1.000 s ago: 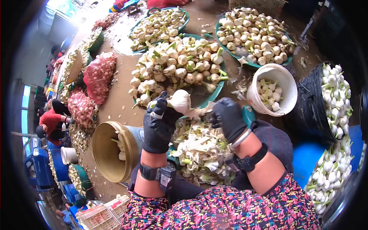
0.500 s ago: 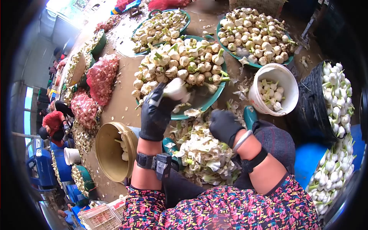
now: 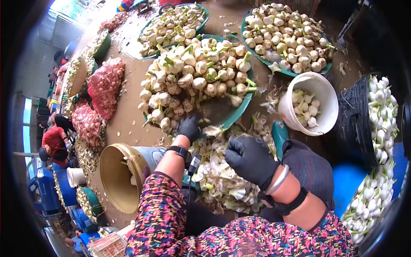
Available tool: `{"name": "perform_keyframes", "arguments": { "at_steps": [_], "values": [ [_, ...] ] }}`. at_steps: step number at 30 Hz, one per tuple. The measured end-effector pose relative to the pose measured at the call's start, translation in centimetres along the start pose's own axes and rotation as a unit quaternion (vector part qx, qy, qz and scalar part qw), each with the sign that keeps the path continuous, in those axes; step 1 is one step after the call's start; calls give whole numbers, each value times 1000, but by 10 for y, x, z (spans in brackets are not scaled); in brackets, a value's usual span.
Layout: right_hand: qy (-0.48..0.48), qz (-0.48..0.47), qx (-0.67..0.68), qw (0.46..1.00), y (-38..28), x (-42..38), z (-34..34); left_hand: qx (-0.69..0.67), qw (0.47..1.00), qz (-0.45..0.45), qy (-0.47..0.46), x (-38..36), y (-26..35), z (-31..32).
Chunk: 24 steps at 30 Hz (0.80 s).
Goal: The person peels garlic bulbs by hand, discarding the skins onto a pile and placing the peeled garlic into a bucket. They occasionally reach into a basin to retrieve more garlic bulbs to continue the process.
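Note:
A green basin (image 3: 245, 107) heaped with garlic bulbs (image 3: 201, 83) stands in front of me. My left hand (image 3: 188, 128), in a black glove, reaches to its near left edge beside the lowest bulbs. Its fingertips are hidden, so I cannot see whether it grips one. Closer to me, my right hand (image 3: 250, 160) is closed in a black-gloved fist over a heap of papery garlic skins (image 3: 224, 182). Whatever that fist may hold is hidden.
A white bucket (image 3: 284, 107) with trimmed bulbs stands right, beside a full black basket (image 3: 353, 115). A beige bucket (image 3: 107, 171) lies tipped at left. Two more garlic basins (image 3: 244, 38) (image 3: 204, 26) stand behind. Red mesh sacks (image 3: 107, 88) and a person (image 3: 53, 141) are farther left.
My left hand has dropped toward the basin's near edge, and the white garlic bulb it held no longer shows. My right hand has come slightly nearer me, still closed.

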State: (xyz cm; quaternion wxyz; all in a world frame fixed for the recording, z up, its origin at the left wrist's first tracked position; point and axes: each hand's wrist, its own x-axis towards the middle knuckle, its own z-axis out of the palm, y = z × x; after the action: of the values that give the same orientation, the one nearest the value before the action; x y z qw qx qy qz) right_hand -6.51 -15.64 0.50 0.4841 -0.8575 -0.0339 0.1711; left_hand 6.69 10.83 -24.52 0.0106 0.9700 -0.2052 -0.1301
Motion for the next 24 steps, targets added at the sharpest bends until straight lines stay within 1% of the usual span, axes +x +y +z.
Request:
{"name": "perform_keyframes", "arguments": {
  "at_steps": [1, 2, 4, 5, 6, 7, 8, 10, 11, 12, 13, 14, 15, 16, 17, 19, 20, 22, 23, 24],
  "values": [
    [81, -40, 73, 993, 13, 4, 10, -67, 995, 1, 73, 6, -17, 31],
    [64, -14, 50, 997, 7, 4, 4, -47, 998, 16, 42, 0, -11, 5],
    [84, -4, 53, 995, 6, 9, 5, -68, 995, -70, 13, 2, -15, -10],
    [80, -3, 55, 995, 5, 10, 7, -314, 940, -127, 26, -6, -5, -37],
    [78, -5, 90, 993, 4, 13, 8, -539, 823, -175, 40, -16, 12, -78],
    [77, -9, 123, 989, 2, 16, 10, -687, 704, -179, 5, -24, 25, -113],
    [76, -11, 123, 989, 2, 18, 14, -730, 665, -153, -28, -32, 34, -139],
    [130, -43, 120, 983, 4, 23, 29, -669, 740, -46, -48, -57, 59, -185],
    [165, -80, 197, 963, 4, 27, 39, -633, 774, 19, -11, -71, 77, -200],
    [166, -83, 198, 962, 7, 31, 48, -591, 801, 85, 26, -85, 90, -212],
    [161, -91, 247, 951, 11, 35, 55, -346, 898, 246, 112, -97, 94, -227],
    [155, -100, 295, 937, 8, 35, 56, -314, 905, 242, 157, -106, 101, -227],
    [166, -145, 265, 939, 7, 33, 53, -461, 866, 150, 120, -113, 109, -228],
    [164, -148, 265, 939, 5, 29, 51, -594, 798, 54, 80, -120, 119, -230],
    [195, -182, 217, 939, -1, 25, 48, -593, 799, 54, 83, -124, 123, -230],
    [241, -246, 125, 930, -6, 16, 43, -719, 689, 7, 93, -130, 126, -228],
    [241, -248, 124, 930, -7, 14, 43, -719, 689, 7, 95, -132, 126, -224],
    [214, -221, 172, 936, -7, 9, 45, -727, 677, -10, 117, -136, 126, -215],
    [214, -221, 171, 936, -3, 10, 48, -724, 682, -42, 97, -139, 127, -217],
    [164, -154, 315, 922, 3, 13, 52, -725, 681, -41, 94, -140, 128, -217]
  ]
}}
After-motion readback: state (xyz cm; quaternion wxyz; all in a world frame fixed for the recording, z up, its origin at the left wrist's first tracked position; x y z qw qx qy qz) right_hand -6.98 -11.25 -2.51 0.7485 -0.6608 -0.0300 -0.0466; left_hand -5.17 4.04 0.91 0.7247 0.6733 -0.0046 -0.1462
